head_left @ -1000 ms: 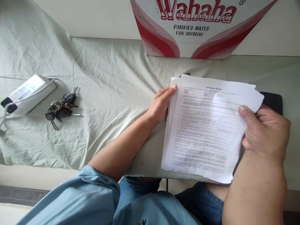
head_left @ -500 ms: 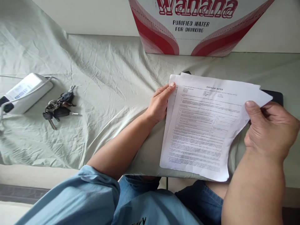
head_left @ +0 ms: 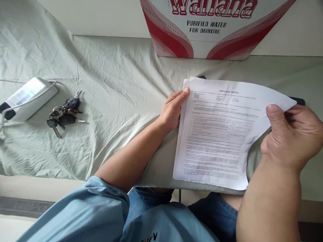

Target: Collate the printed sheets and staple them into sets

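Observation:
Several printed paper sheets are held up over the cloth-covered table, the top one headed "OVERLEAF NOTES". My left hand is closed on their left edge near the upper corner, thumb on the front and the other fingers behind. At the upper right corner of the top sheet, my right hand pinches the paper between thumb and fingers, and that side of the sheet bends upward. Behind the paper, dark flat objects show only at their edges; I cannot make out what they are.
A water carton stands at the back against the wall. On the left lie a bunch of keys and a white device with a cable. Wrinkled pale green cloth covers the table, whose front edge is above my lap.
My right hand has drawn the top sheet's corner slightly right and up, and the sheet now lies more squarely over those beneath. My left hand stays at the left edge.

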The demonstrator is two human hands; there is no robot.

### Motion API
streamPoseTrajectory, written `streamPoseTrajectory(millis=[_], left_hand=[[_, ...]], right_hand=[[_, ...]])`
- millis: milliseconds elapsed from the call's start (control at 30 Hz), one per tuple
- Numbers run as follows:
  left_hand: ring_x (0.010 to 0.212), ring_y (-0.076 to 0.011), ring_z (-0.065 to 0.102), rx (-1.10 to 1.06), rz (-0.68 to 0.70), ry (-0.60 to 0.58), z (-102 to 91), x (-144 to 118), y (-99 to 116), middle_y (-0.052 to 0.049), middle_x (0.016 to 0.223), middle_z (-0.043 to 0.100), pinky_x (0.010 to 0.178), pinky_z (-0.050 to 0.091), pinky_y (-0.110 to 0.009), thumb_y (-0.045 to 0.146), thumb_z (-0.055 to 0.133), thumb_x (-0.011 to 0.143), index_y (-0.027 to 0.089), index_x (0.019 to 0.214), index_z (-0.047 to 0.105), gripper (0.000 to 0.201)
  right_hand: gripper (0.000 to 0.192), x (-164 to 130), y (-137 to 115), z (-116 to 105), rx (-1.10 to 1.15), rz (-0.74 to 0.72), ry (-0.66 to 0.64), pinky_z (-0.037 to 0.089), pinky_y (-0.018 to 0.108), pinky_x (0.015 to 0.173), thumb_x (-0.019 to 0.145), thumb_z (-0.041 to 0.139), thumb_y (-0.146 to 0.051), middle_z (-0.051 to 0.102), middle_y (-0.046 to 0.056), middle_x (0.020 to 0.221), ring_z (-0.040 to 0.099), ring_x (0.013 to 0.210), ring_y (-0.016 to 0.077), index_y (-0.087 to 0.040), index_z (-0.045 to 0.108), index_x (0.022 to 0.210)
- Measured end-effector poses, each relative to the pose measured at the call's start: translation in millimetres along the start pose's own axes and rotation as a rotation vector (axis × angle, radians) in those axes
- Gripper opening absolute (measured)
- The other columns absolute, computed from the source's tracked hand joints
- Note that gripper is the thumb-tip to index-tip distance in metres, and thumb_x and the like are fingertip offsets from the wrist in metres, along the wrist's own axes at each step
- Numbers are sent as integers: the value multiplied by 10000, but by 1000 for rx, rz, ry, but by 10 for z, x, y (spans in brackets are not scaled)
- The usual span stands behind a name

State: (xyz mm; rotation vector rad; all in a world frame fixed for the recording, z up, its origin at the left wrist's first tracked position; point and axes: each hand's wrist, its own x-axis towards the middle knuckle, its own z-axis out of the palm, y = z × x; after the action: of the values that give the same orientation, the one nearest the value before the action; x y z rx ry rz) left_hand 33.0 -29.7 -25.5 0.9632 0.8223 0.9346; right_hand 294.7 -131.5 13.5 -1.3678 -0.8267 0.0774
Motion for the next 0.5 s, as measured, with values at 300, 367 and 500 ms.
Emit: streamPoseTrajectory(millis=[300, 367, 500], left_hand=[[1328, -417, 932, -12, -3, -49, -9, 3, 0, -112, 1083, 928, 1036, 818, -537, 980, 721, 1097, 218, 1172, 842, 775], [1283, -411, 940, -7, 0, -60, -9, 0, 5, -115, 1083, 927, 1028, 816, -539, 985, 734, 1087, 216, 1176, 838, 781], [1234, -395, 945, 24, 1, -62, -6, -6, 8, -114, 1084, 927, 1014, 809, -534, 996, 735, 1082, 217, 1221, 841, 799]], right_hand=[[203, -54, -80, 62, -42, 39, -49, 619, 440, 915, 702, 1003, -246, 867, -59, 800, 687, 769, 185, -316, 986, 892], [188, -60, -87, 74, -47, 49, -44, 608, 425, 869, 697, 999, -250, 848, -62, 772, 671, 746, 180, -312, 973, 873], [174, -71, -97, 88, -43, 60, -43, 569, 388, 789, 698, 1007, -250, 838, -52, 762, 677, 742, 177, -289, 955, 859]])
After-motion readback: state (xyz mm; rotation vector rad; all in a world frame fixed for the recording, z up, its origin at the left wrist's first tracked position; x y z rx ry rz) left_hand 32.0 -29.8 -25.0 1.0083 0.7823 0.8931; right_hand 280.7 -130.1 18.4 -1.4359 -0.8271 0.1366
